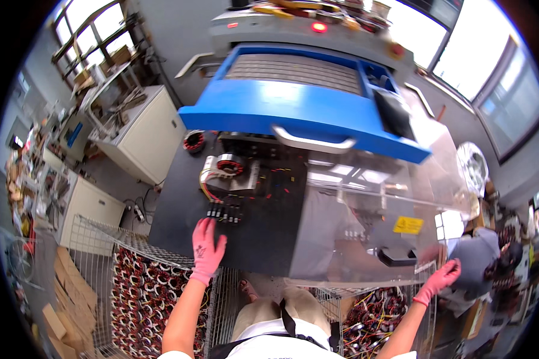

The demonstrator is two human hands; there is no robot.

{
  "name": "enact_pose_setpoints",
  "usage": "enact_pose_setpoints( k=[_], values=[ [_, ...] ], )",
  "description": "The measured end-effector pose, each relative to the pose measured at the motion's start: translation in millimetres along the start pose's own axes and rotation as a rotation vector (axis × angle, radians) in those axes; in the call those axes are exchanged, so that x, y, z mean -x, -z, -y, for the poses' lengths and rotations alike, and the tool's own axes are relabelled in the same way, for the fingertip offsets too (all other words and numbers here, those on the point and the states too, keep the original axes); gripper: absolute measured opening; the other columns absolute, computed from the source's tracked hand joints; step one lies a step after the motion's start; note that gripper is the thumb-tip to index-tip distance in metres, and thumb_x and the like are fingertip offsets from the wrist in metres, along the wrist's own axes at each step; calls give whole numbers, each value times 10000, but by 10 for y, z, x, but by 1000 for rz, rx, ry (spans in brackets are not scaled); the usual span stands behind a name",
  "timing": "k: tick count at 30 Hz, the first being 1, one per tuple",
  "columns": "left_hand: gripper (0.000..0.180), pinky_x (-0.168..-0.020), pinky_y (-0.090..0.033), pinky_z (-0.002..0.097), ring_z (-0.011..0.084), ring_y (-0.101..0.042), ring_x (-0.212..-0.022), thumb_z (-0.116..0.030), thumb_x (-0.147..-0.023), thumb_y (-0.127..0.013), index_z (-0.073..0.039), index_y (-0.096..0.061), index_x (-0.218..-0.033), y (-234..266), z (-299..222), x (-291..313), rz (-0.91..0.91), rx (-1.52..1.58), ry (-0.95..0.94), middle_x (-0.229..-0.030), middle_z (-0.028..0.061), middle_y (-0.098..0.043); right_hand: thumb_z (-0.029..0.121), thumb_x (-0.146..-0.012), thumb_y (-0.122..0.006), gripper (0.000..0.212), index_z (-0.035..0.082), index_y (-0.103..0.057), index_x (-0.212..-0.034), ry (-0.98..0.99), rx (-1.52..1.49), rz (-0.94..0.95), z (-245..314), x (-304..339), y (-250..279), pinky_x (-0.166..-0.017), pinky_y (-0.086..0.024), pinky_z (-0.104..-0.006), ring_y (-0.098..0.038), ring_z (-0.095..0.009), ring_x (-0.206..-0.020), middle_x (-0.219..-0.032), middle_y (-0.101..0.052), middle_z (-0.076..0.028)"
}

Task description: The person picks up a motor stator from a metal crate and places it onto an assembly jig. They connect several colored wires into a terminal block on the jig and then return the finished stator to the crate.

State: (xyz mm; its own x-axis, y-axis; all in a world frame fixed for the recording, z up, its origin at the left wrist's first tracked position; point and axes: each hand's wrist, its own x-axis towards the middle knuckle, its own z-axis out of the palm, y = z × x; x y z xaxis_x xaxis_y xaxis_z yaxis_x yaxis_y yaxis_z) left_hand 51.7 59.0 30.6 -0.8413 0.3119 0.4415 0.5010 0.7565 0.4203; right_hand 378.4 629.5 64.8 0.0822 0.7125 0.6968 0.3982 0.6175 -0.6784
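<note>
My left hand [206,253], in a pink glove, lies at the front of the black work plate [257,245] with thumb and fingers apart and nothing in it. Just beyond its fingertips is a row of small terminal clips [224,213]. Coloured wires run toward them from a wound motor stator [229,165] on a metal holder [236,180]. My right hand [440,281], gloved in pink too, is at the right front corner of the clear plastic cover [335,239]. Its fingers are loosely bent, with nothing visible in them; whether they touch the cover is unclear.
A blue drawer [281,110] with a light handle juts out above the plate. Another stator [193,141] stands at the back left. Wire baskets of stators [153,299] and wired parts [371,317] flank my legs. A person [476,263] is at the right.
</note>
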Motion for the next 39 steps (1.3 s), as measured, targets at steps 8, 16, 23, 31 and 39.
enact_pose_setpoints(
  k=[8, 16, 23, 31, 39],
  values=[
    [557, -1064, -342, 498, 374, -411, -1252, -210, -779, -657, -45, -509, -1290, -191, 554, -21, 76, 3, -148, -1301, 144, -449, 167, -828, -653, 455, 33, -563, -1253, 456, -634, 1377, 4502, 2340, -1052, -972, -431, -394, -561, -307, -1125, -1216, -596, -160],
    [522, -1100, -307, 493, 359, -401, -1264, -210, -789, -643, -42, -520, -1267, -270, 725, 65, 107, 124, -130, -1282, 142, -459, 368, -971, -509, 489, -6, -508, -1286, -406, -822, 1835, 4587, 3838, -2268, -889, -460, -369, -608, -246, -1028, -1043, -651, -150],
    [606, -1110, -304, 471, 326, -415, -1277, -206, -791, -635, -51, -466, -1351, -237, 698, 23, 116, 237, -106, -1297, 130, -477, 223, -799, -650, 434, 48, -575, -1189, 854, -192, 918, 4489, 3242, -3038, -927, -453, -424, -527, -333, -1143, -1243, -566, -128],
    [561, -1107, -311, 450, 298, -423, -1283, -313, -896, -570, -43, -432, -1368, -126, 676, 3, 151, 637, 131, -1340, 134, -472, 262, -794, -685, 483, 58, -588, -1221, 659, -98, 1458, 4772, 3110, -2681, -910, -471, -383, -576, -281, -1094, -1164, -612, -124],
    [752, -1040, -384, 571, 364, -469, -1265, -648, -911, -372, -83, -394, -1406, 787, 95, 297, 135, 2373, 850, -1382, 158, -475, 313, -901, -584, 403, 72, -584, -1223, 700, -316, 1468, 4797, 3026, -1195, -804, -474, -400, -580, -341, -899, -960, -587, -182]
  ],
)
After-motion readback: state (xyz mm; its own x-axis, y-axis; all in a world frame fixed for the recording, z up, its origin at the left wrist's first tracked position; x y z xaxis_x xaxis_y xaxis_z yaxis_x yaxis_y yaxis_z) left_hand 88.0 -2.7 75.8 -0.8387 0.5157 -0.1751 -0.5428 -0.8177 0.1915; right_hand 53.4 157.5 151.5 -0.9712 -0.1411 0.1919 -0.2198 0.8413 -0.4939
